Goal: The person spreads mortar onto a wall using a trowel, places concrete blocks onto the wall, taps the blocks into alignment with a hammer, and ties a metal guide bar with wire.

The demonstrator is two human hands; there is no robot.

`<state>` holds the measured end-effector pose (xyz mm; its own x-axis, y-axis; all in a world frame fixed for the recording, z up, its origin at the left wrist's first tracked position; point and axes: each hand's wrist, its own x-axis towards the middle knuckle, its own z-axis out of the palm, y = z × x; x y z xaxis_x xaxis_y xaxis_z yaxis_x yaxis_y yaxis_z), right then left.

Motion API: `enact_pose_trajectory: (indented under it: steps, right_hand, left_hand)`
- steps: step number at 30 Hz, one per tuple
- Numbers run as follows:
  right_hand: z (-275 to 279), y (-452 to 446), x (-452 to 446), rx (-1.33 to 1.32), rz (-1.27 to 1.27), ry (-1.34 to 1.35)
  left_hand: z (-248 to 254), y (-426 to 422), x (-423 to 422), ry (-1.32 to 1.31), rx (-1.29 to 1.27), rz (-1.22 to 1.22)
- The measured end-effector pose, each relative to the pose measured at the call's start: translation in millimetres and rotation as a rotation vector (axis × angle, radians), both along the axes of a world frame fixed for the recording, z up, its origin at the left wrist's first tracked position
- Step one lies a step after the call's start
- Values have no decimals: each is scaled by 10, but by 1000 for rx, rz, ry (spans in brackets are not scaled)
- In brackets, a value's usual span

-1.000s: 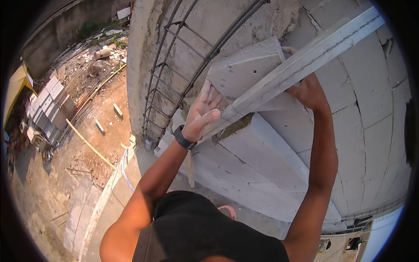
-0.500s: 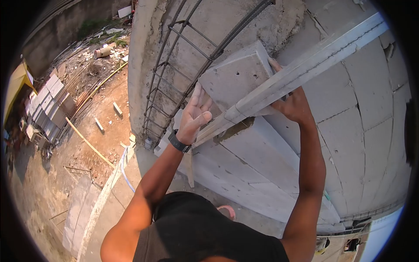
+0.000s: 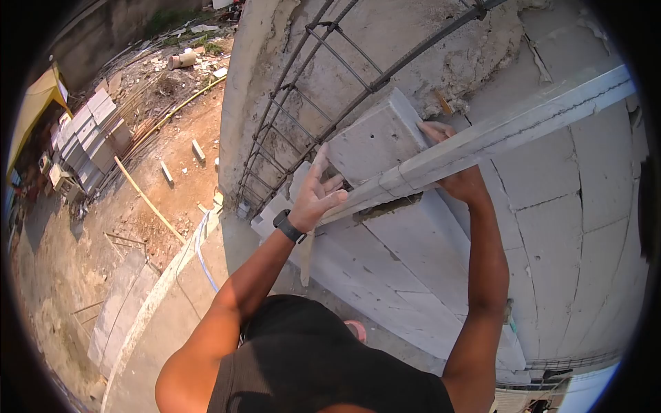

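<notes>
Here, two hands (image 3: 317,197) (image 3: 464,184), one block (image 3: 375,143) between, one straightedge (image 3: 499,134)

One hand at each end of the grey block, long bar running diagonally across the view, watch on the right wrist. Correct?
Not quite: the head view shows the watch on the left wrist, not the right. The rest holds: left hand and right hand at opposite ends of the grey block, long bar running diagonally across.
</notes>
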<state>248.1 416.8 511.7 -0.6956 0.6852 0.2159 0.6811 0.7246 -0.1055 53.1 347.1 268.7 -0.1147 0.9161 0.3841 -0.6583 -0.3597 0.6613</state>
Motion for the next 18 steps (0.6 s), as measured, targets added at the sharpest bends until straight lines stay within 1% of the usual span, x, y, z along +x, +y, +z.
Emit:
enact_pose_trajectory:
  steps: [1, 3, 7, 10, 12, 16, 18]
  right_hand:
    - [-16, 9, 11, -7, -2, 1]
    - [-39, 37, 38, -14, 59, -13]
    - [-56, 9, 64, -72, 4, -44]
    - [-83, -55, 39, -134, -33, -60]
    - [-93, -97, 0, -151, -63, -47]
    - [-149, -90, 59, -188, -42, -43]
    - [-183, -93, 81, -207, -56, 14]
  left_hand:
    - [2, -29, -15, 1, -7, -2]
    - [22, -82, -46, 14, -123, -43]
    - [-68, -57, -1, 3, -145, -45]
    - [-165, -18, 39, 20, -137, 5]
    - [-166, -7, 43, -25, -172, 15]
    - [-172, -11, 57, -43, -138, 63]
    - [-199, -17, 62, -32, -163, 64]
